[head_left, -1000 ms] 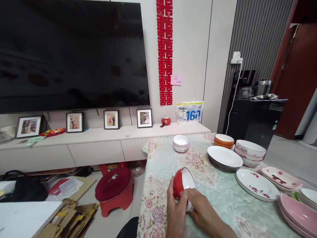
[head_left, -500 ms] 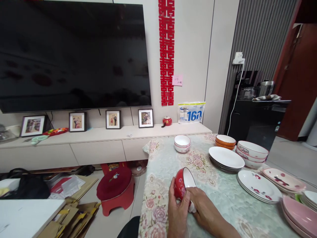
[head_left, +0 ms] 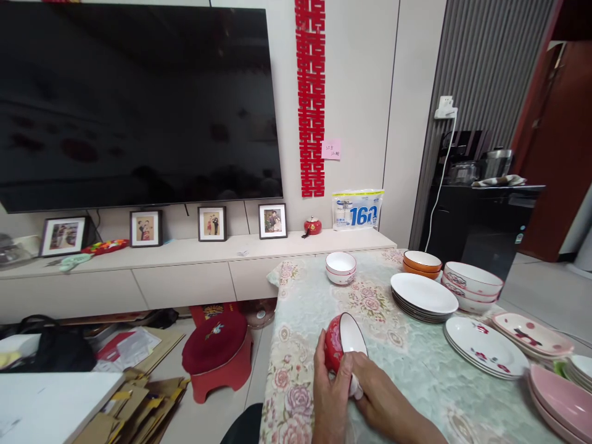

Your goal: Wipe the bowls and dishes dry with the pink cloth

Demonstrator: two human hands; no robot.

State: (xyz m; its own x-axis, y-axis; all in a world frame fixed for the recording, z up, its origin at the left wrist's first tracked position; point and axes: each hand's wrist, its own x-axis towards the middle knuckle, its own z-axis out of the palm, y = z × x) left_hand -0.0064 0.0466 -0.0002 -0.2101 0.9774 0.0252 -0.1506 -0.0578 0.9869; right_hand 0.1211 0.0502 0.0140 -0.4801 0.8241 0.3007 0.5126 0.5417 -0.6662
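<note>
A red bowl (head_left: 333,346) with a floral pattern, a white inside and a dark rim is tipped on its side above the table, its opening facing right. My left hand (head_left: 330,391) grips it from the left, with the thumb near the lower rim. Bunched in my right hand (head_left: 377,388) is a white cloth (head_left: 355,387), a tissue perhaps, pressed against the bowl's near rim. The right fingers reach over the rim and partly hide the inside. Beyond the hands stand two stacked white bowls (head_left: 341,270) with pink rims.
On the floral tablecloth (head_left: 296,333), to the right, are white plates (head_left: 423,293), orange bowls (head_left: 422,262), large white bowls (head_left: 472,287), flower plates (head_left: 485,346) and pink dishes (head_left: 562,394). A red stool (head_left: 217,351) stands left of the table. Behind runs a low cabinet (head_left: 185,277).
The right hand and the white cloth have shifted slightly along the bowl's near rim. The bowl stays in the left hand, almost unmoved.
</note>
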